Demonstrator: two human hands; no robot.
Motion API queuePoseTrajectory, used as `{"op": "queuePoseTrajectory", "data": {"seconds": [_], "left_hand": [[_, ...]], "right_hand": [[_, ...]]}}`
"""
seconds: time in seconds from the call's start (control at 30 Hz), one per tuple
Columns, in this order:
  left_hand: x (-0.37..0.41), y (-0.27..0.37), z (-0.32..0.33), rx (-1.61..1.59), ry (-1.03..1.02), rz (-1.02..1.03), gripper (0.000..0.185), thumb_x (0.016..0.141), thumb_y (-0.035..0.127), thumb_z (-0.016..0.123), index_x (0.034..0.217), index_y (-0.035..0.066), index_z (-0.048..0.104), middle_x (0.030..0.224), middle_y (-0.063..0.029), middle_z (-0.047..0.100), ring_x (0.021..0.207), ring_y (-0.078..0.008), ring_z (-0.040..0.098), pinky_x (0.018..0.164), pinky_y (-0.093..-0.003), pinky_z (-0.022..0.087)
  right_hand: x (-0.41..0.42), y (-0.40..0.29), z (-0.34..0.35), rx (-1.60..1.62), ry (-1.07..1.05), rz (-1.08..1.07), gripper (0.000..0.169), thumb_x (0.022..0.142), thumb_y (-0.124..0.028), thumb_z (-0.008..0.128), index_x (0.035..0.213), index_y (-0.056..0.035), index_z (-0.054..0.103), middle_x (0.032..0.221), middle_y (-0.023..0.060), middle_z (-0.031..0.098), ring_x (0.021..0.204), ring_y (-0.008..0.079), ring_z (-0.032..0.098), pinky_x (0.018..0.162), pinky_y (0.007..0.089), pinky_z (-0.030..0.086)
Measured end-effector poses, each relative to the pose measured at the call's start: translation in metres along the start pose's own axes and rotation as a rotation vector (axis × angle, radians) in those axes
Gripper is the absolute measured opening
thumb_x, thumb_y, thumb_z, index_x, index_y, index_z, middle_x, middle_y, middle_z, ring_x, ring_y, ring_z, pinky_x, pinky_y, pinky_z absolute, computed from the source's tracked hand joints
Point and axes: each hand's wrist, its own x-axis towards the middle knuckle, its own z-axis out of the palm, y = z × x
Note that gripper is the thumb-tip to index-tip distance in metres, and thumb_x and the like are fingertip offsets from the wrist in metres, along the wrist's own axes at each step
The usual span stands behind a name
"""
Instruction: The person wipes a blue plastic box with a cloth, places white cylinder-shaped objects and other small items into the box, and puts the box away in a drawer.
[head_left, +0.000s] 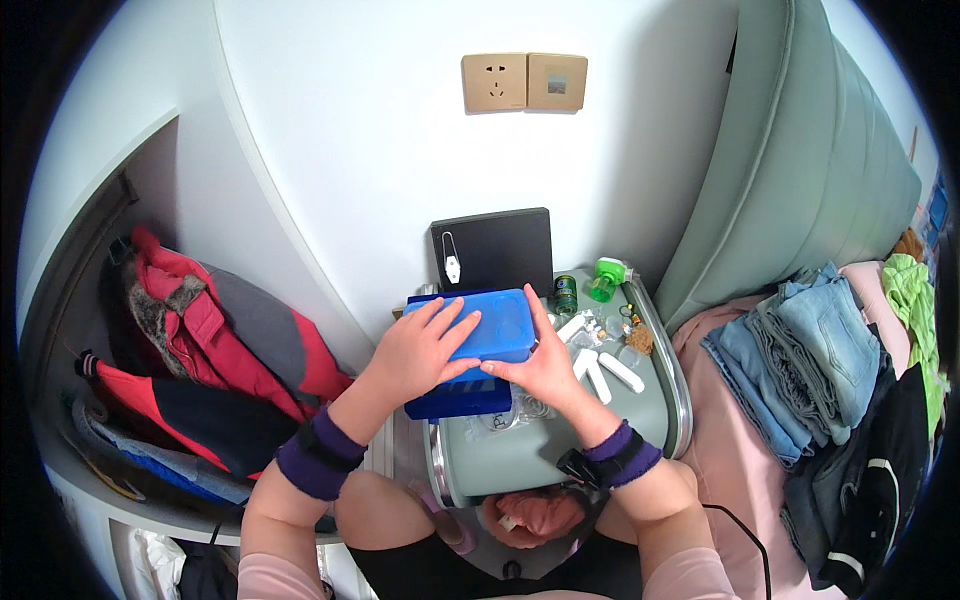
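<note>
A light blue plastic box (491, 330) lies between my two hands, on top of a darker blue box (459, 400) at the left part of the grey-green nightstand (525, 457). My left hand (420, 345) rests on its top with fingers spread, the thumb along the near edge. Around the right side curls my right hand (546, 360), thumb at the near corner and fingers along the far right edge. The box's underside is hidden. To the right of it lie white plastic pieces (621, 373) and several small trinkets (596, 330).
Behind stand a black flat box (495, 244), a green can (565, 295) and a green pump bottle (609, 279) near the wall. Jackets (217, 315) hang at left. Folded jeans (810, 360) lie on the pink bedding (727, 450) at right, below a padded headboard (795, 172).
</note>
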Motion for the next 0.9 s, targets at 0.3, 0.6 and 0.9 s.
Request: {"op": "queuePoseTrajectory", "data": {"seconds": [0.3,0.6,0.9], "left_hand": [[-0.001,0.007,0.005,0.116,0.022,0.106,0.062,0.082,0.047,0.07,0.13,0.007,0.06,0.131,-0.0203,0.058,0.114,-0.0413,0.058,0.094,-0.0463,0.051],[-0.009,0.01,0.01,0.205,0.055,0.168,0.062,0.083,0.042,0.069,0.126,-0.001,0.06,0.132,-0.0217,0.058,0.116,-0.0414,0.058,0.096,-0.0461,0.051],[-0.012,0.01,0.016,0.25,0.095,0.208,0.057,0.084,0.039,0.069,0.12,-0.004,0.063,0.131,-0.0232,0.059,0.114,-0.0419,0.059,0.095,-0.0467,0.05]], "right_hand": [[-0.007,0.012,-0.004,0.008,-0.009,-0.016,0.12,0.067,-0.015,0.091,0.157,-0.0056,0.011,0.144,0.0207,0.045,0.128,0.0285,0.052,0.104,0.0396,0.047],[-0.011,0.017,-0.001,-0.054,0.006,-0.085,0.122,0.067,-0.02,0.092,0.156,-0.0044,0.011,0.141,0.0212,0.048,0.126,0.0288,0.055,0.103,0.0403,0.048],[-0.013,0.021,0.0,-0.049,0.014,-0.095,0.121,0.068,-0.021,0.092,0.156,-0.0045,0.011,0.14,0.0215,0.05,0.125,0.0302,0.055,0.103,0.0402,0.047]]}}
